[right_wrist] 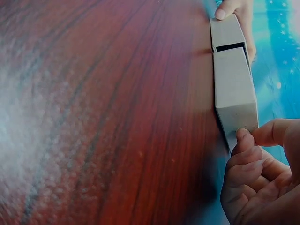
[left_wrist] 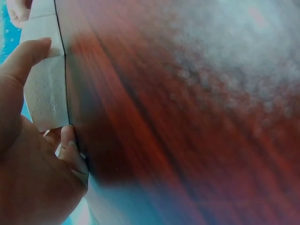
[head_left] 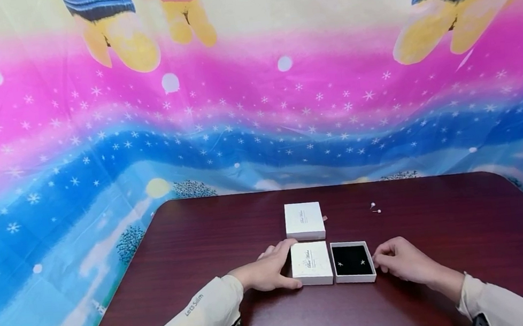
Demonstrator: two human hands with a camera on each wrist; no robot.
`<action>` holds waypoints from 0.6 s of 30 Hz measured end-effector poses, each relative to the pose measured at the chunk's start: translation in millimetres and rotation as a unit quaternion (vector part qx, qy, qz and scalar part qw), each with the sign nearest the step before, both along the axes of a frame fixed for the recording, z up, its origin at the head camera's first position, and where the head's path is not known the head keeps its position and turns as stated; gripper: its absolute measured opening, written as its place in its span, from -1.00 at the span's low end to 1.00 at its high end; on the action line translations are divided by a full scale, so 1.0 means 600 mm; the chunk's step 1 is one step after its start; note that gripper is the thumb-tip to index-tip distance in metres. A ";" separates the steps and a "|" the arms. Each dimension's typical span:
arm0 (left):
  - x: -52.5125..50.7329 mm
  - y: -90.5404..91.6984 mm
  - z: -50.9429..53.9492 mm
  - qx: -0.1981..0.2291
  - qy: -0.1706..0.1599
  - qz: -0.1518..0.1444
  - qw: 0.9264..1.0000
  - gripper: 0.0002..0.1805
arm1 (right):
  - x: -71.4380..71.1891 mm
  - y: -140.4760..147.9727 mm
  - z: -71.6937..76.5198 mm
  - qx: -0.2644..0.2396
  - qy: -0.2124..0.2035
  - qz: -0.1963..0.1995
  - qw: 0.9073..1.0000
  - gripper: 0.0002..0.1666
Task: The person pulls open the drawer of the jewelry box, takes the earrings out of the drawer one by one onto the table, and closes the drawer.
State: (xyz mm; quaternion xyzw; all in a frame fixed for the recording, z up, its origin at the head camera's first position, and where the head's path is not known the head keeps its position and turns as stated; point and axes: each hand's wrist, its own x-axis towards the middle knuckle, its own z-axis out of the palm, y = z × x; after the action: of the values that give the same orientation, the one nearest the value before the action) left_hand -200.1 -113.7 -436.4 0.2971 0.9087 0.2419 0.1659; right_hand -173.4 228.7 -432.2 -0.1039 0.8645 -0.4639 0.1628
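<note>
- Head view: the left hand (head_left: 265,274) grasps a white square cardboard box with printed lettering (head_left: 312,265) from its left, thumb at the near corner and fingers at the far one.
- Just to the right of the box lies a shallow white square tray with a black lining (head_left: 354,275), holding two small star-shaped metallic pieces (head_left: 351,263), set apart.
- The right hand (head_left: 405,260) pinches at the tray's right end, fingers bent.
- Behind the box, near it, sits a second white square lettered box (head_left: 304,221) with a small brownish tab (head_left: 325,218); farther right lie two small pins with white round heads (head_left: 375,208).
- All rest on a dark-red wood-grained table (head_left: 201,229), before a pink-and-blue printed cloth (head_left: 331,96).
- Left wrist view: the left thumb presses the box's near wall, with fingertips at its other end.
- Right wrist view: thumb and forefinger tips meet against the tray's end wall; what lies between them is hidden. A dark slit shows where tray and box adjoin.
</note>
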 end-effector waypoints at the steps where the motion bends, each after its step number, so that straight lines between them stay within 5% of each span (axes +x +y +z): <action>1: 0.000 0.000 0.000 -0.001 0.001 0.000 1.000 0.03 | 0.000 0.000 0.000 0.000 -0.002 -0.001 1.000 -0.76; 18: 0.001 0.000 -0.002 -0.001 0.007 -0.001 1.000 0.03 | 0.002 0.002 -0.004 -0.003 0.001 -0.003 1.000 -0.76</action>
State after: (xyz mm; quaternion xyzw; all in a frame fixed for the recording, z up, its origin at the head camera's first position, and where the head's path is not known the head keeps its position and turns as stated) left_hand -199.7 -114.0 -437.7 0.2993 0.9098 0.2388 0.1600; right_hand -172.5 229.8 -434.5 -0.1024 0.8638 -0.4667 0.1600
